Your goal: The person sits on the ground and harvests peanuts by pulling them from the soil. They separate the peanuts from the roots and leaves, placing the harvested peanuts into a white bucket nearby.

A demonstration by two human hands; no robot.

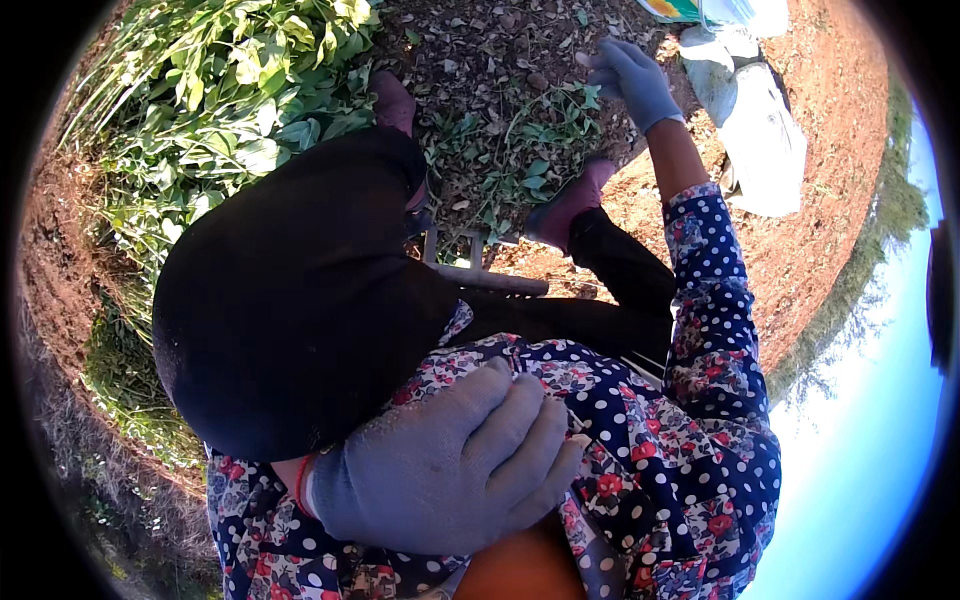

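My left hand (442, 465), in a grey knit glove with a red cord at the wrist, lies against the front of my floral, dotted shirt (645, 450). Its fingers are bent and their undersides are hidden. A small pale spot shows at one fingertip; whether it is a held thing, I cannot tell. My right hand (634, 82), gloved too, reaches out over leaf-littered soil (480, 45), fingers apart, with nothing seen in it. Loose green leafy stems (555, 120) lie on the ground near it, between my feet.
At the left is a large heap of leafy green plants (217, 97). White sacks (765, 142) lie on reddish soil at the right, below a printed green-and-yellow bag (664, 9). A wooden frame (487, 279) stands by my legs. My maroon-covered feet (574, 202) flank the leaf litter.
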